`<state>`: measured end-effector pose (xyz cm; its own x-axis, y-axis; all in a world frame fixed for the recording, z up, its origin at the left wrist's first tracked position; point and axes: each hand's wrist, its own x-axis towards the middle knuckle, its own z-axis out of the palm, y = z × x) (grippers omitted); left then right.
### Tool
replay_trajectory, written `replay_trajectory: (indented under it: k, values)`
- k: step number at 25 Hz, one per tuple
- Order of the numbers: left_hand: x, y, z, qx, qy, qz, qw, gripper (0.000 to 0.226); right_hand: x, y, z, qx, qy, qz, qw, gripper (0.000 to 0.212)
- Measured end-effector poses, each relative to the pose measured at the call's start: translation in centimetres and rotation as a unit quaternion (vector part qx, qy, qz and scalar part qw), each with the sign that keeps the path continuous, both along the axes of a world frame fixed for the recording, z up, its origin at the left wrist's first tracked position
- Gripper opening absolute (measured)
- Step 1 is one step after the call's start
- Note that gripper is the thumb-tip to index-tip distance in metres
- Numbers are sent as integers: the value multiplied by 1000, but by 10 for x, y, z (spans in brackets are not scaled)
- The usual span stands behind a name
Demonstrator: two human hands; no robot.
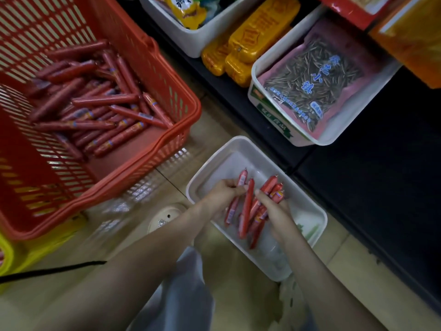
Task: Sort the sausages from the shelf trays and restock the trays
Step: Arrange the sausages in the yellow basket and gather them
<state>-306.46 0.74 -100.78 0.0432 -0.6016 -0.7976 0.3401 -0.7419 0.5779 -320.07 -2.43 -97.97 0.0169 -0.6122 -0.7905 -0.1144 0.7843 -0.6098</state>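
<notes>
Over the white tray (210, 168) on the floor, both hands work close together, fingertips almost meeting.

Left hand (225, 193): fingers curled, pinching one labelled sausage (241, 180) near its upper end. The sausage runs slantwise under the hand, and its lower end hangs free above the tray floor.

Right hand (274, 211): fingers wrapped round a bundle of sausages (270, 186). The bundle's clipped tips stick out past the knuckles, away from the person, and the other ends trail below the palm.

Between the two grips lies a long sausage (247, 211), upright in the frame. Motion blur makes it hard to tell which hand has it, if either; the left thumb seems to touch it.

Left of the grips and well apart stands a red basket (167, 68). A loose heap of sausages (102, 108) lies jumbled on its bottom. The basket sits on a yellow basket (23, 254).

Beyond the right hand, on the dark shelf, a shelf tray (253, 75) holds a pink seed packet (312, 84). Yellow packs (260, 32) are stacked just beside that tray, farther from the hands.

Near the left forearm, on the floor tiles, is a round pale object (164, 216) that I cannot identify. A black cord (47, 269) crosses the floor on the person's left.
</notes>
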Motion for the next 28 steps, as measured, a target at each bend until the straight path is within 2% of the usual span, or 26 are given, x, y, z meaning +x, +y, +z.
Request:
replay_trajectory:
  k: [2, 5, 7, 9, 10, 12, 14, 17, 18, 19, 20, 21, 23, 25, 26, 28]
  values:
    - [-3, 0, -3, 11, 52, -21, 998, 11, 5, -1, -2, -3, -34, -9, 999, 7]
    - [2, 1, -10, -21, 19, -96, 995, 35, 8, -3, -5, 5, -43, -2, 999, 13]
    - [5, 1, -9, -54, -50, -170, 983, 43, 10, -2, -9, 10, -26, 14, 999, 13]
    - [8, -2, -5, -75, -188, -246, 948, 49, 11, 0, -15, -6, 3, 21, 1000, 15]
    - [8, -4, -3, -83, -264, -276, 920, 54, 11, 0, -20, -21, 13, 33, 999, 25]
    - [9, -6, 3, -98, -360, -329, 867, 65, 10, 2, -28, -40, 39, 82, 995, 64]
    - [8, -4, 8, -101, -449, -424, 780, 68, 6, 6, -39, -62, 161, 139, 975, 90]
    - [11, 13, 8, -131, -590, -508, 614, 68, -3, 20, -45, -57, 337, 152, 927, 93]
    - [16, 17, 6, -139, -623, -513, 575, 70, -5, 25, -46, -28, 371, 142, 917, 94]
    - [21, 21, 3, -128, -641, -510, 559, 73, -6, 29, -46, 9, 393, 132, 910, 96]
    - [28, 23, 3, -98, -642, -503, 570, 74, -8, 31, -48, 38, 393, 118, 911, 94]
    - [34, 21, 3, -68, -632, -489, 597, 75, -9, 31, -51, 53, 372, 100, 921, 87]
    - [40, 20, 8, -40, -601, -463, 650, 76, -6, 31, -59, 45, 306, 79, 948, 61]
    - [36, 26, 12, -48, -579, -444, 682, 79, 1, 33, -66, 5, 257, 50, 965, 36]
    - [32, 31, 13, -48, -575, -446, 684, 80, 7, 32, -64, -22, 228, 39, 973, 29]
    - [23, 42, 12, -47, -599, -469, 648, 83, 22, 28, -57, -71, 140, 57, 986, 35]
